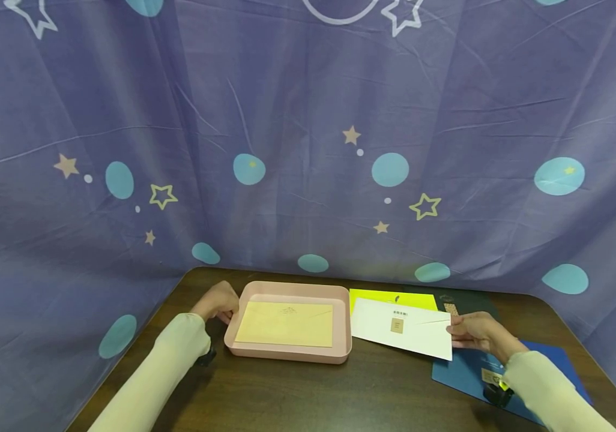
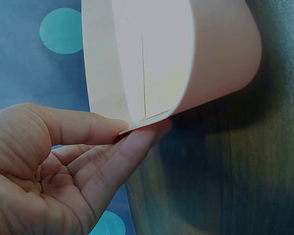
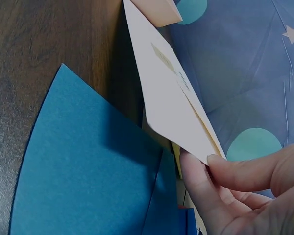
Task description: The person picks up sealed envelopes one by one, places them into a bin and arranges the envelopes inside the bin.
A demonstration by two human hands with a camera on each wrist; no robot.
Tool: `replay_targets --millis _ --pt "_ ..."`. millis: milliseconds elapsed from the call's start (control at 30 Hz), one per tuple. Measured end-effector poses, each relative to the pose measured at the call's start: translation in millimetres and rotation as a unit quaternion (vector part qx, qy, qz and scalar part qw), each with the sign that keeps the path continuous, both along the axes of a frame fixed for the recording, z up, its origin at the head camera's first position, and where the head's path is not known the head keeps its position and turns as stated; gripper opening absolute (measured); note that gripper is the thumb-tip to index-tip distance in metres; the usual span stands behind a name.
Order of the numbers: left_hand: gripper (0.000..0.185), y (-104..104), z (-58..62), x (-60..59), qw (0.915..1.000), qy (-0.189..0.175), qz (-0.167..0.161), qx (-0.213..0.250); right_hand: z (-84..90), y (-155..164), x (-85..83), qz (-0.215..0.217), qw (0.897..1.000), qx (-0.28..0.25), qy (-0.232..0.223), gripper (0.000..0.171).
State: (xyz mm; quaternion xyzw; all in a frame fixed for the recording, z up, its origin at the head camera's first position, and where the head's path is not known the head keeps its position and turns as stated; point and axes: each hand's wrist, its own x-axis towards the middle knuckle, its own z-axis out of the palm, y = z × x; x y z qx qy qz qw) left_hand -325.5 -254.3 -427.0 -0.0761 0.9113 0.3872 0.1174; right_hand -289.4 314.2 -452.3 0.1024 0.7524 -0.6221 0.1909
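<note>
A pink tray (image 1: 289, 290) sits on the dark wooden table, with a tan envelope (image 1: 285, 324) lying flat inside it. My left hand (image 1: 217, 303) pinches the tray's left rim (image 2: 137, 125) between thumb and fingers. To the right, my right hand (image 1: 475, 332) pinches the near right corner of a white envelope (image 1: 402, 327), which carries a small brown seal; in the right wrist view this white envelope (image 3: 174, 105) is lifted off the table at an angle. Under it lie a yellow envelope (image 1: 389, 297), a dark green one (image 1: 472, 303) and a blue one (image 1: 467, 372).
A purple cloth with stars and teal dots (image 1: 308, 150) hangs close behind the table and drapes down both sides. The table's front strip (image 1: 308, 396) is bare dark wood. The blue envelope (image 3: 83, 166) covers the wood under my right hand.
</note>
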Motion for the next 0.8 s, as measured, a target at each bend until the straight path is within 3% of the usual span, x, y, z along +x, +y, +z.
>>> replay_targets --millis 433,800 --pt "0.017 0.7 1.3 0.9 1.0 0.002 -0.004 -0.004 -0.9 0.2 -2.3 -0.018 1.0 0.006 0.005 0.047" --pt "0.019 -0.6 -1.7 -2.6 1.0 0.0 -0.003 -0.005 -1.4 1.7 -1.2 -0.009 1.0 0.017 0.016 0.047"
